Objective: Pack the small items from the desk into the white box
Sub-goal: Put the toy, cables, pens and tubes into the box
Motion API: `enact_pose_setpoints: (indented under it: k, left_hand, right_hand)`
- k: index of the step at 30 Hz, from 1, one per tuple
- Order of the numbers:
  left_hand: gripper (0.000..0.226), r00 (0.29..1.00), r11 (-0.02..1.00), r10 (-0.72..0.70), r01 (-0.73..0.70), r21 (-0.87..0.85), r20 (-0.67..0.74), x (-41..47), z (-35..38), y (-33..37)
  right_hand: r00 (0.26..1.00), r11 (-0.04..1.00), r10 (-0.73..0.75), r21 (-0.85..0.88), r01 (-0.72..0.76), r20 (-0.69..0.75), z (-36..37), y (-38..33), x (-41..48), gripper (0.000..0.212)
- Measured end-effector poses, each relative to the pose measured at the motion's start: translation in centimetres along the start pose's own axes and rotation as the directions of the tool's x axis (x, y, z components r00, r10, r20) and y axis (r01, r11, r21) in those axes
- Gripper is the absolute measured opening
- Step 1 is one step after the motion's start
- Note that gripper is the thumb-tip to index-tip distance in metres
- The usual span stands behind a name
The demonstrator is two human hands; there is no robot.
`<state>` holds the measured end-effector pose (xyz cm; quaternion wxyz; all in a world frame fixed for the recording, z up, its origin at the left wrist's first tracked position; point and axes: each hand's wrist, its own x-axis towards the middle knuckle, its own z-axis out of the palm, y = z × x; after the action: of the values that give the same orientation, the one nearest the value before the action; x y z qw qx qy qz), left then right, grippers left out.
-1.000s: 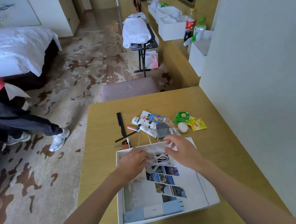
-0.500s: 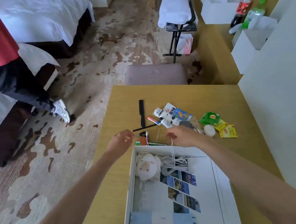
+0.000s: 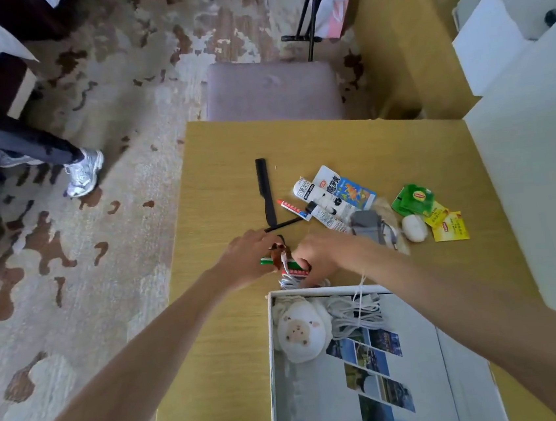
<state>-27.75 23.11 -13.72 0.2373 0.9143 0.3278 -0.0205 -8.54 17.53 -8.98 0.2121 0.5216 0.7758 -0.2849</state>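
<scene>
The white box [image 3: 273,365] lies open at the desk's near edge and holds a white sheep plush [image 3: 299,331], a coiled white cable [image 3: 356,315] and a photo booklet [image 3: 375,368]. Just beyond the box's far rim, my left hand [image 3: 250,256] and my right hand [image 3: 322,253] meet over a small cluster: a green-and-red tube [image 3: 291,266], a small brown item [image 3: 278,255] and a white cord [image 3: 287,279]. Both hands have fingers closed around these pieces. Farther out lie a black comb [image 3: 266,191], toothpaste tubes [image 3: 320,202], a grey pouch [image 3: 367,225], a white soap [image 3: 414,228] and tea bags [image 3: 434,207].
A mauve stool [image 3: 274,90] stands at the desk's far edge. A white wall panel [image 3: 538,155] borders the desk on the right. A seated person's leg and sneaker [image 3: 84,172] rest on the patterned carpet to the left. A folding rack [image 3: 314,18] stands farther back.
Both hands left the box's inside, moved past its far rim and closed in on the small items there. The camera tilted down and nearer.
</scene>
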Motion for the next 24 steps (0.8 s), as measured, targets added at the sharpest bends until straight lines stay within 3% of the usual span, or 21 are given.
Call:
enact_pose_setpoints:
  k: [9,15,20,24]
  left_hand:
    - [0.036,0.986,0.995,-0.044,0.029,-0.091,-0.163,0.6,0.5,-0.2]
    - [0.021,0.988,0.967,-0.136,0.116,-0.228,-0.074,0.3,-0.5,0.8]
    - [0.011,0.973,0.897,-0.232,0.21,-0.389,-0.008,-0.9,-2.3,1.7]
    - [0.012,0.942,0.791,-0.329,0.234,-0.565,-0.071,-2.5,-4.3,3.4]
  right_hand:
    - [0.998,0.996,-0.045,-0.073,0.043,-0.034,0.9,0.2,-0.8,0.019]
    - [0.999,0.996,-0.023,-0.09,0.019,-0.048,1.0,-0.1,-1.4,0.01]
    - [0.969,0.966,0.149,0.238,-0.101,-0.197,0.1,1.7,-4.3,0.025]
    - [0.88,0.822,0.326,0.563,-0.084,-0.345,-0.4,2.6,-8.3,0.026]
